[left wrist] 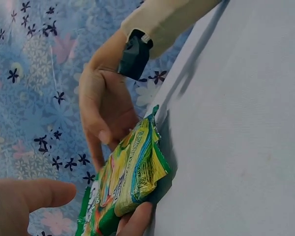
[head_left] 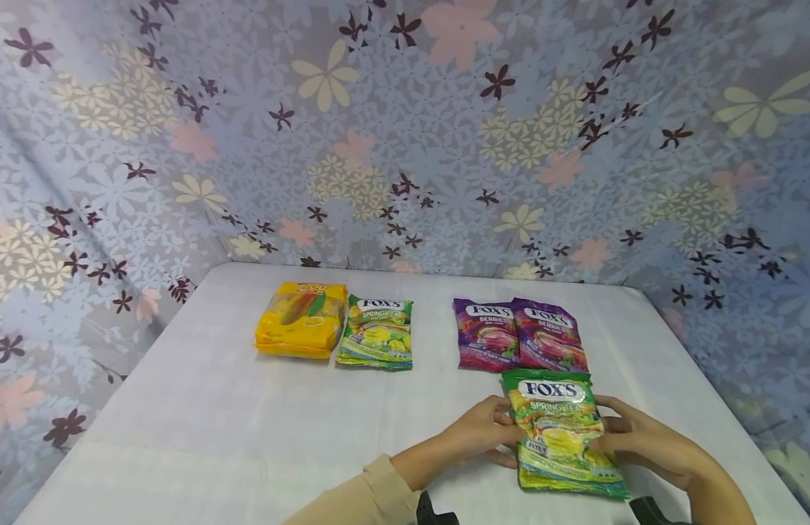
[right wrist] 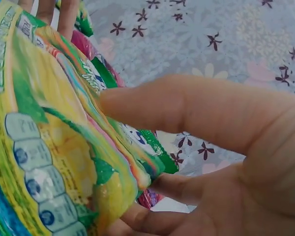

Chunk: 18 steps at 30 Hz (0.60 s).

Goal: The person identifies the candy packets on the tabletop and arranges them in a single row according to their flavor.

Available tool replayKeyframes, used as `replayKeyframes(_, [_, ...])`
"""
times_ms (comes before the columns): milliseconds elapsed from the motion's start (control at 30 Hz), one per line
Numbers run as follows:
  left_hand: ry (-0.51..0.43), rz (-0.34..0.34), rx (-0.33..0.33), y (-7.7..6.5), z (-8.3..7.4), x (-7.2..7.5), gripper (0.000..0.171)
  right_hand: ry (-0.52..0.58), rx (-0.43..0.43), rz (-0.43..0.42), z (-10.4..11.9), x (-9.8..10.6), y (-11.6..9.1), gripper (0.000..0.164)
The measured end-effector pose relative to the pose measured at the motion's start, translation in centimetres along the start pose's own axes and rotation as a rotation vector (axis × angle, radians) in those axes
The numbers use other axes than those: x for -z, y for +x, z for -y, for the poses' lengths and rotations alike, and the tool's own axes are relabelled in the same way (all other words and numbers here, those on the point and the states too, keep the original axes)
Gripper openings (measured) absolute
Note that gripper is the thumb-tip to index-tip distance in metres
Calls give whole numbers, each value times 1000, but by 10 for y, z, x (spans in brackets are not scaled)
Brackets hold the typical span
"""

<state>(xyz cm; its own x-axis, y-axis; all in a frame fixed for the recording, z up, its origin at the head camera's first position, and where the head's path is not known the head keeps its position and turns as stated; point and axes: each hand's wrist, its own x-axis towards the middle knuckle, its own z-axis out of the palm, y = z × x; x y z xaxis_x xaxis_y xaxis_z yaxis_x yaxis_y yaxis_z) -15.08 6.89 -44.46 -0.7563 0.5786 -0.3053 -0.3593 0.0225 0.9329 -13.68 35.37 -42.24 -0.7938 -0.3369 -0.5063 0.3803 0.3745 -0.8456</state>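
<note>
In the head view, a green-and-yellow Fox's Spring Tea candy packet is held face up between both hands at the front right. My left hand grips its left edge. In the left wrist view, a left fingertip shows at the packet's underside, and the left thumb lies on the other side. My right hand holds the right edge, with the thumb across the front and fingers behind. Just beyond lie two purple Fox's Berries packets, side by side, the right one slightly overlapping.
On the white table, a yellow candy packet with a mango picture lies at the back left. Another Spring Tea packet lies beside it. Flower-patterned cloth stands behind and along the sides.
</note>
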Motion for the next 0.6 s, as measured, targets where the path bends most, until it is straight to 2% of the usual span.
replayKeyframes(200, [20, -15, -45, -4, 0, 1, 48, 41, 37, 30, 1, -4, 1, 90])
replayKeyframes(333, [76, -66, -54, -5, -1, 6, 51, 113, 63, 53, 3, -11, 7, 92])
replayKeyframes(600, [255, -187, -115, -4, -5, 22, 57, 159, 123, -27, 10, -32, 25, 96])
